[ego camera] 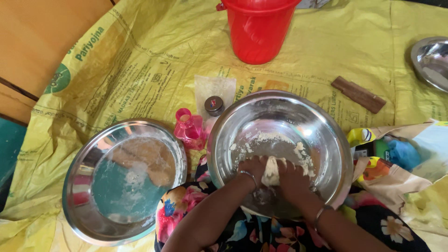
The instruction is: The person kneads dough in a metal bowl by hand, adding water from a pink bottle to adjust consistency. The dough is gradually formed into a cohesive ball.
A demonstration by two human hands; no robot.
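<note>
Both my hands are inside a large steel bowl [322, 140], pressed around a pale lump of dough [271, 171]. My left hand [252, 169] grips the dough's left side and my right hand [292, 179] grips its right side. Loose flour and crumbs of dough [266, 138] cling to the bowl's inner wall behind the hands. A thin bangle sits on each wrist. The bowl rests against my lap, over a dark flowered cloth [242, 231].
A wide steel plate [93, 186] dusted with flour lies to the left. A pink plastic bottle [189, 128] and a small shaker [214, 106] stand between plate and bowl. Behind are a red bucket [258, 30], a brown wooden stick [358, 94], another steel dish [431, 60] and packets [396, 154] on a yellow printed sheet [140, 60].
</note>
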